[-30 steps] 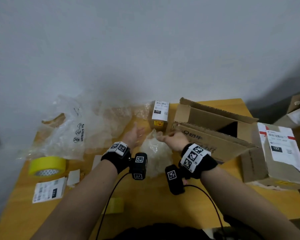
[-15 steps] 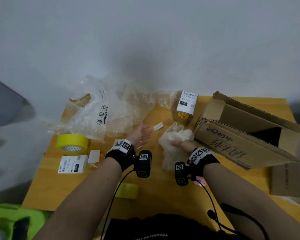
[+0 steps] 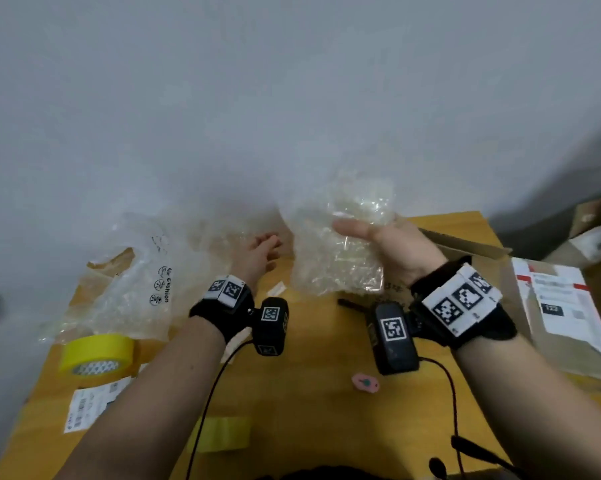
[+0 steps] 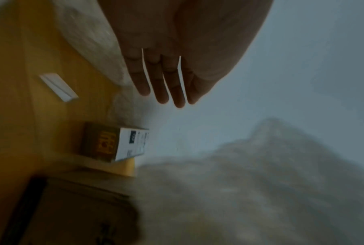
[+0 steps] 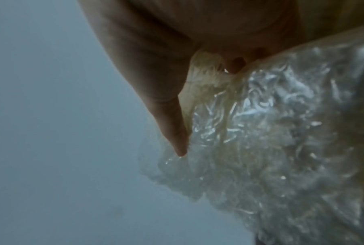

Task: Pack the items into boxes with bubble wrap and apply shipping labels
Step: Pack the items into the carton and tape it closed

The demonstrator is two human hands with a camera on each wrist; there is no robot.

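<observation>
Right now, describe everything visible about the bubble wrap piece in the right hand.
The bubble wrap piece is clear, crinkled, glossy plastic, slightly yellowish, bunched into a loose wad. The right hand holds it up above the table, thumb across the front, fingers pressed into its folds. Whether anything is wrapped inside cannot be told.

plain grey wall point(image 3: 292, 98) — yellow wooden table point(image 3: 309, 393) against it, dim light.

The left hand point(image 4: 166, 54) is flat, with its fingers point(image 4: 159, 89) straight and close together, and it holds nothing. Just past the fingertips a small brown box point(image 4: 105, 142) with a white label point(image 4: 133, 144) sits on the yellow tabletop point(image 4: 13, 99). A small white strip point(image 4: 58, 87) lies on the tabletop beside the hand. A blurry heap of bubble wrap point(image 4: 260, 190) sits farther out past the fingertips.
</observation>
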